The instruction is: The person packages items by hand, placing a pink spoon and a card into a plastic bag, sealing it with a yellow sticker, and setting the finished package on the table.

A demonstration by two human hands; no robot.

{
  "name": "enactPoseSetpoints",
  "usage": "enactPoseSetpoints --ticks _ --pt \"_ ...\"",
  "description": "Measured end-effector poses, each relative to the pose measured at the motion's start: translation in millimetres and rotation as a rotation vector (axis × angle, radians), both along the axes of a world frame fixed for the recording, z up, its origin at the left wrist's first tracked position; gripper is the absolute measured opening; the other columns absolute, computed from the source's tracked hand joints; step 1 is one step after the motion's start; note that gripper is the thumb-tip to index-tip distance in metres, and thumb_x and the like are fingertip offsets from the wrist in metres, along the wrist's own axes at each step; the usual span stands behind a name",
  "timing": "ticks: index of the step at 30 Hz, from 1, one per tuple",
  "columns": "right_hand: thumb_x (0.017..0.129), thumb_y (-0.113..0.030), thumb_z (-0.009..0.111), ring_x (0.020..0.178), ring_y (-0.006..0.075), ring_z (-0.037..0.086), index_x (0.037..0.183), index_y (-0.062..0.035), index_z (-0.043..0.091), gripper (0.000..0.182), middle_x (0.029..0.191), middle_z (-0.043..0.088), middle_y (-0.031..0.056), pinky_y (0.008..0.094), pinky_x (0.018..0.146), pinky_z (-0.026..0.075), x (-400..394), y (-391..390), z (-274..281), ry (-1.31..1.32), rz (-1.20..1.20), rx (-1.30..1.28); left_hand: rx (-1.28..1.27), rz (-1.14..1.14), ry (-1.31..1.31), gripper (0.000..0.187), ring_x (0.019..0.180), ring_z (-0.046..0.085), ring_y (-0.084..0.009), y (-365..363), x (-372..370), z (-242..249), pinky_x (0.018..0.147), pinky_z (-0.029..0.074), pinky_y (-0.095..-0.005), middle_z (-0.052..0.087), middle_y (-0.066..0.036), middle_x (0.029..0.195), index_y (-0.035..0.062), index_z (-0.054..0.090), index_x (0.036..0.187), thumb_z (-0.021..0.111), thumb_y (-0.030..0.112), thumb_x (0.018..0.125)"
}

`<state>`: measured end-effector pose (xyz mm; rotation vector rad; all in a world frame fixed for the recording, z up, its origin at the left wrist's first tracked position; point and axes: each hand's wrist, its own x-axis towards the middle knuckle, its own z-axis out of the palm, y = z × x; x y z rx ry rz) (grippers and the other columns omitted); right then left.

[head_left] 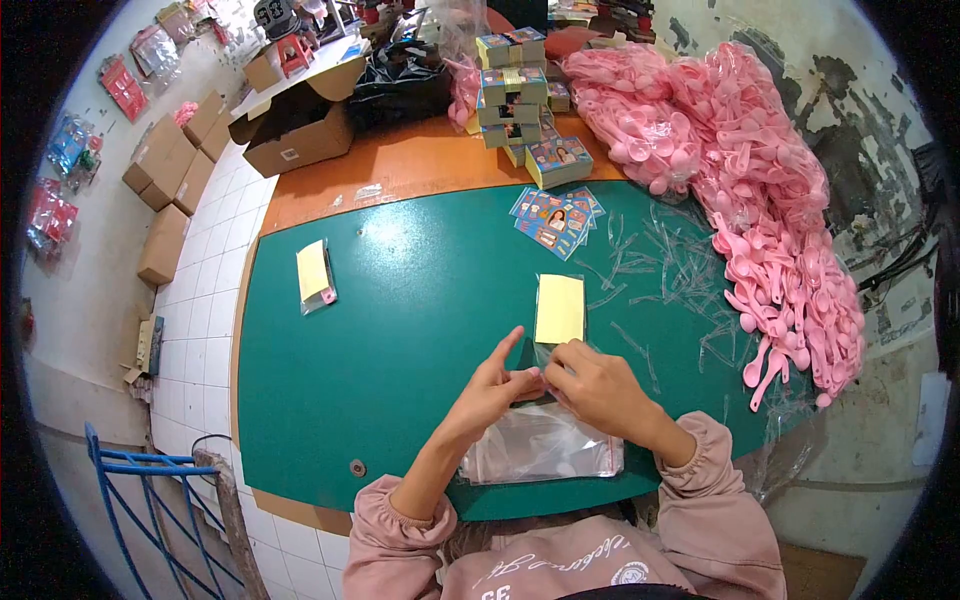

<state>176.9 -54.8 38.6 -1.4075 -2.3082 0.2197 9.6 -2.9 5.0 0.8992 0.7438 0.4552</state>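
A yellow card in a clear plastic bag (pixel 560 308) lies just beyond my hands, its near end running under my fingers. My left hand (pixel 490 388) has its index finger stretched out, while its thumb and curled fingers close on the bag's near end. Bent fingers of my right hand (pixel 598 385) pinch that same end, touching the left thumb; the exact grip is partly hidden. Below both hands lies a stack of clear plastic bags (pixel 545 450). Farther left, another bagged yellow card (pixel 314 272) shows something pink at its lower end.
Pink plastic spoons (pixel 790 290) are heaped along the right, some inside large bags. Clear plastic strips (pixel 670 265) litter the green tabletop (pixel 400 350). Printed cards (pixel 556 218) lie fanned near the card stacks (pixel 512 95). An open cardboard box (pixel 298 140) stands back left.
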Motion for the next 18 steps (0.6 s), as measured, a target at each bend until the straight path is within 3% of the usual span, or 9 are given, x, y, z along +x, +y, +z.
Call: enactPoseSetpoints --ticks 3,5,8,10,13,15,16,18 --pt "0.070 -0.012 0.058 0.073 0.0201 0.053 0.074 -0.0046 0.051 0.011 0.075 0.047 0.0071 0.0308 0.055 0.047 -2.7 -2.3 -6.9 -0.113 0.014 0.107 0.006 0.045 0.019 0.065 0.082 0.059 -0.0149 -0.5 0.0 -2.8 0.075 0.049 -0.0264 0.060 -0.012 0.089 0.0065 0.012 0.138 0.051 0.006 0.087" --pt "0.070 -0.012 0.058 0.072 0.0190 0.053 0.073 -0.0048 0.052 0.010 0.073 0.047 0.0066 0.0301 0.054 0.047 -2.1 -1.0 -4.9 -0.145 0.027 0.152 0.139 0.016 0.033 0.065 0.078 0.058 -0.0110 -0.9 2.3 -3.6 0.069 0.046 -0.0224 0.060 -0.007 0.080 0.0056 0.018 0.136 0.056 0.005 0.084" --pt "0.069 -0.010 0.064 0.072 0.0217 0.053 0.076 -0.0047 0.052 0.014 0.076 0.050 0.0062 0.0317 0.057 0.045 7.0 -2.9 4.2 0.044 0.082 -0.004 0.150 -0.012 0.087 0.060 0.078 0.058 -0.0105 -3.3 7.1 13.5 0.074 0.048 -0.0238 0.063 -0.011 0.085 0.0050 0.023 0.134 0.052 -0.001 0.082" --pt "0.071 -0.014 0.063 0.077 0.0243 0.053 0.075 -0.0062 0.051 0.014 0.079 0.049 0.0084 0.0317 0.062 0.045 25.1 -2.5 16.8 0.301 0.208 -0.264 0.184 0.016 0.085 0.056 0.079 0.059 -0.0109 1.8 5.1 8.9 0.074 0.048 -0.0238 0.063 -0.012 0.087 0.0049 0.027 0.132 0.052 0.000 0.083" --pt "0.073 -0.014 0.066 0.078 0.0172 0.051 0.078 -0.0048 0.052 0.018 0.088 0.051 0.0065 0.0291 0.068 0.043 73.4 -0.2 55.0 0.590 0.203 -0.530 0.177 0.026 0.032 0.048 0.080 0.059 -0.0111 9.1 -2.3 3.0 0.073 0.047 -0.0233 0.063 -0.013 0.090 0.0041 0.033 0.129 0.052 0.003 0.085" --pt "0.073 -0.014 0.068 0.079 0.0129 0.049 0.078 -0.0042 0.052 0.020 0.083 0.053 0.0057 0.0276 0.070 0.041 141.7 18.7 54.9 0.789 0.238 -0.527 0.129 0.021 -0.028 0.038 0.083 0.059 -0.0117 7.5 -1.5 9.8 0.076 0.047 -0.0230 0.063 -0.011 0.093 0.0027 0.040 0.124 0.050 0.007 0.088" --pt "0.072 -0.015 0.067 0.072 0.0175 0.051 0.084 -0.0028 0.054 0.021 0.076 0.051 0.0075 0.0294 0.062 0.041 173.7 33.2 53.3 0.883 0.110 -0.524 0.126 0.011 -0.031 0.038 0.083 0.059 -0.0117 6.1 -0.3 8.5 0.076 0.047 -0.0230 0.063 -0.011 0.093 0.0027 0.040 0.124 0.050 0.007 0.088" --pt "0.069 -0.011 0.066 0.073 0.0256 0.054 0.093 -0.0023 0.052 0.029 0.079 0.052 0.0128 0.0335 0.065 0.043 255.5 57.5 15.4 0.670 -0.500 -0.084 0.110 -0.006 -0.080 0.036 0.087 0.059 -0.0125 5.3 1.3 5.0 0.077 0.047 -0.0222 0.062 -0.010 0.096 0.0019 0.041 0.123 0.049 0.010 0.089"
